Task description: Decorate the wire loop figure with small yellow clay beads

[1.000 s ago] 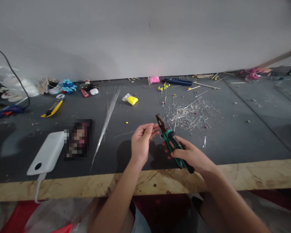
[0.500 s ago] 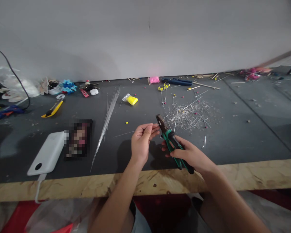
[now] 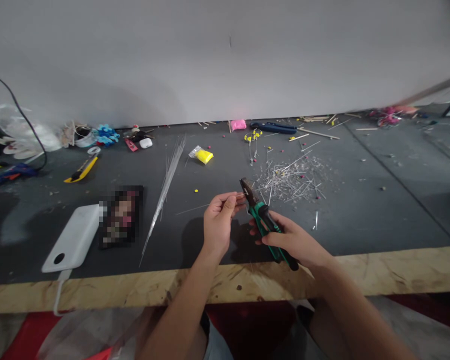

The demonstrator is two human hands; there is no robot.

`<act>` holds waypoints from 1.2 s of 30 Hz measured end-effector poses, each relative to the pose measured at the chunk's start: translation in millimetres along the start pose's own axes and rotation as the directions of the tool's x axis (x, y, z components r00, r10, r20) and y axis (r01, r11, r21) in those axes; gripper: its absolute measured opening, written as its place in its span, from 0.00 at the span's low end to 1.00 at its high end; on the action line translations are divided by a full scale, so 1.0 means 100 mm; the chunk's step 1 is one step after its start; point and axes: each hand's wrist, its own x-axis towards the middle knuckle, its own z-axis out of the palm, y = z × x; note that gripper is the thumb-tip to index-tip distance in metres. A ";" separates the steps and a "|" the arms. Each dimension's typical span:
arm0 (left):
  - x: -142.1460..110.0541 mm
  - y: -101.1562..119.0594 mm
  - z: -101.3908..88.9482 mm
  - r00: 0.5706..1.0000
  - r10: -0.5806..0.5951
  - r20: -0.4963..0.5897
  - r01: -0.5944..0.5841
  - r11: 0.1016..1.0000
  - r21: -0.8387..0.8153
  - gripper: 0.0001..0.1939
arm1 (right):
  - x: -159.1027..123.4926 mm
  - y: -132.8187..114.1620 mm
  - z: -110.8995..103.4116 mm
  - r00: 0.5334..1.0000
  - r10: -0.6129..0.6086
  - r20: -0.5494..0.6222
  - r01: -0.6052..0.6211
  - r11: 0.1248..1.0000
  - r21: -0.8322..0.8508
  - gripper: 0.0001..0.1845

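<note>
Between the thumb and fingers of my left hand (image 3: 219,220) is a thin wire (image 3: 193,209), its long end pointing left over the table. My right hand (image 3: 290,237) is wrapped round the handles of green-and-black pliers (image 3: 260,210). The jaws of the pliers meet the wire's short end just beyond my left fingertips. A heap of short cut wire pieces (image 3: 290,180) lies behind the pliers. To the left of my hands a bundle of long straight wires (image 3: 167,177) rests on the table.
A yellow clay packet (image 3: 203,155), a pink packet (image 3: 238,124) and a dark blue tool (image 3: 273,128) lie toward the wall. On the left are a white power bank (image 3: 73,237), a blurred-out phone-like object (image 3: 122,216) and a yellow cutter (image 3: 83,167). A wooden edge (image 3: 240,285) runs along the front.
The handles of the pliers have drawn slightly closer together in my right hand. My left hand holds the wire almost as before.
</note>
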 end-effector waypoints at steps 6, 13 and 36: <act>0.00 -0.01 -0.01 1.000 0.011 0.004 -0.011 1.000 0.017 0.06 | 0.01 -0.02 0.01 1.000 0.005 0.015 -0.005 1.000 -0.026 0.17; 0.01 -0.02 -0.01 1.000 0.013 -0.002 -0.012 0.999 0.030 0.07 | 0.00 -0.08 0.04 1.000 0.003 -0.024 -0.007 0.988 -0.154 0.14; 0.02 -0.02 -0.05 0.999 0.035 -0.032 -0.033 0.999 0.034 0.08 | 0.10 -0.07 0.15 0.996 -0.056 -0.070 0.035 0.962 -0.269 0.10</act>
